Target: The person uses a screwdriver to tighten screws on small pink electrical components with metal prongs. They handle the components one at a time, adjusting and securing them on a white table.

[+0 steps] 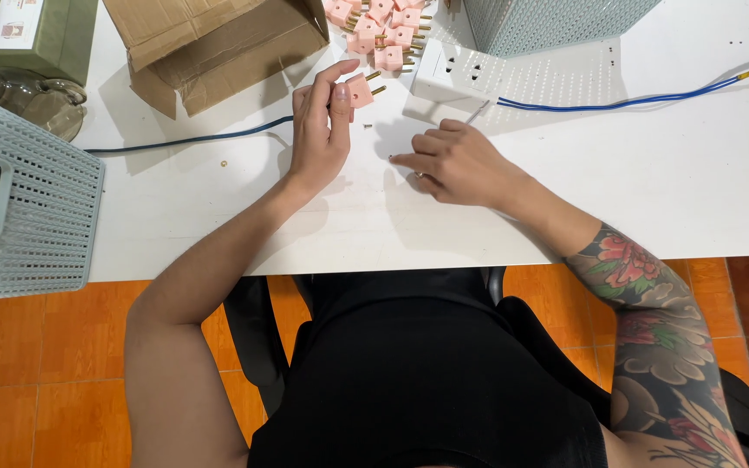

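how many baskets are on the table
2. One basket sits at the table's left edge, overhanging it. The other basket is at the top, right of the pink plugs, cut off by the frame.

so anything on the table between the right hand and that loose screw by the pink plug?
Nothing visible. The right hand rests on the table; only bare surface lies between its fingertips and the small screw below the pink plug.

Lighting is bright and even from overhead. My hands cast soft, short shadows on the white table (pixel 652 173), which shows mild glare. Focus is sharp at centre; I note slight wide-angle bending toward the edges.
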